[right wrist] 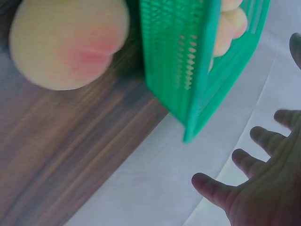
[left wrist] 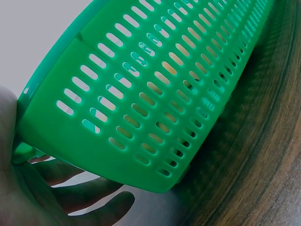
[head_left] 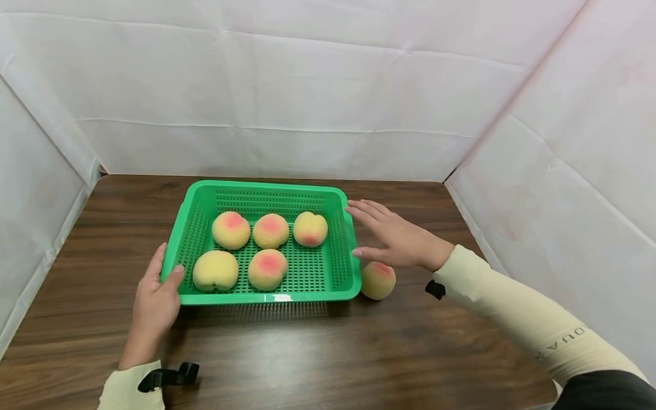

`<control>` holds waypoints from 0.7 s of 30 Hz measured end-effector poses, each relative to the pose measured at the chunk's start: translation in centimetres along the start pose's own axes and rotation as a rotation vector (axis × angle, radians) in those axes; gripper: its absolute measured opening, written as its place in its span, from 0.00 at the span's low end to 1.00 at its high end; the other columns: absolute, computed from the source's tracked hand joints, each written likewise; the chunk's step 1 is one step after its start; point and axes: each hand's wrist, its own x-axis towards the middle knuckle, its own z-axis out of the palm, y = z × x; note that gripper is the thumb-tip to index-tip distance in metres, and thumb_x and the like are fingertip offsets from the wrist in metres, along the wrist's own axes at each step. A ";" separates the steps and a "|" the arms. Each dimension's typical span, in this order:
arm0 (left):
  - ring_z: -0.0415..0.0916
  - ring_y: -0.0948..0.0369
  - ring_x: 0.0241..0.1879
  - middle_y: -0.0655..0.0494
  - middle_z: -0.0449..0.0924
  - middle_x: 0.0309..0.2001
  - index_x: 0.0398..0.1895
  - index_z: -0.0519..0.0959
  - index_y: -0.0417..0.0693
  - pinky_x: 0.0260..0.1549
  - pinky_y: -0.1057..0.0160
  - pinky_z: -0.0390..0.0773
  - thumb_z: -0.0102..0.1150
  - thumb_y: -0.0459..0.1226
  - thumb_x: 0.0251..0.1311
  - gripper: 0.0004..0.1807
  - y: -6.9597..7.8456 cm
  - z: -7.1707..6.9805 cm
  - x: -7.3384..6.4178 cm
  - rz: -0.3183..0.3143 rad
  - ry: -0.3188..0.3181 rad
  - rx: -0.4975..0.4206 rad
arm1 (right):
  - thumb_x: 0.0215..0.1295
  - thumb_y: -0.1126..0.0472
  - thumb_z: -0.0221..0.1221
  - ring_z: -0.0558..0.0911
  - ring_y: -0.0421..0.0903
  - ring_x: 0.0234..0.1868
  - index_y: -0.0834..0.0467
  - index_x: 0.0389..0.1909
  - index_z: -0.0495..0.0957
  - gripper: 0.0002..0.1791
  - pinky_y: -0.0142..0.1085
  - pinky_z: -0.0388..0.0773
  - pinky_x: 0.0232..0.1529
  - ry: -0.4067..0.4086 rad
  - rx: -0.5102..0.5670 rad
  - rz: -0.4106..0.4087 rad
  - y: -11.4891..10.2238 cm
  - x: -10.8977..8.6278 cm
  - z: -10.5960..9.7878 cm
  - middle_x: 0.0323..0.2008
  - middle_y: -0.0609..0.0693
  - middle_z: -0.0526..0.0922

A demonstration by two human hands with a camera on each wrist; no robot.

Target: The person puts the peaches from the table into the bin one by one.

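Note:
A green plastic basket (head_left: pixel 312 297) with slotted walls is on the brown table. Several yellow peaches with pink blushes lie inside, among them a paler peach (head_left: pixel 216 270) at front left. My left hand (head_left: pixel 156 299) grips the basket's left end, thumb over the rim and fingers along the outside; in the left wrist view those fingers (left wrist: pixel 89 193) show beside the slotted wall. Spread and holding nothing, my right hand (head_left: pixel 397 236) hovers by the basket's right rim. Below it a single peach (head_left: pixel 378 281) rests on the table outside the basket, large in the right wrist view.
The wooden table (head_left: pixel 287 359) extends in front of the basket and to both sides. White sheeting (head_left: pixel 287 97) stands behind the table's far edge, with more white sheeting (head_left: pixel 579 171) along the right and left sides.

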 end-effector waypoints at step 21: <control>0.37 0.44 0.85 0.48 0.38 0.86 0.87 0.38 0.59 0.80 0.35 0.45 0.37 0.46 0.84 0.36 -0.1 -0.2 -0.1 -0.015 -0.004 0.005 | 0.75 0.38 0.58 0.56 0.61 0.83 0.57 0.83 0.53 0.47 0.61 0.65 0.76 -0.062 0.092 0.202 2.8 -3.4 7.6 0.83 0.58 0.53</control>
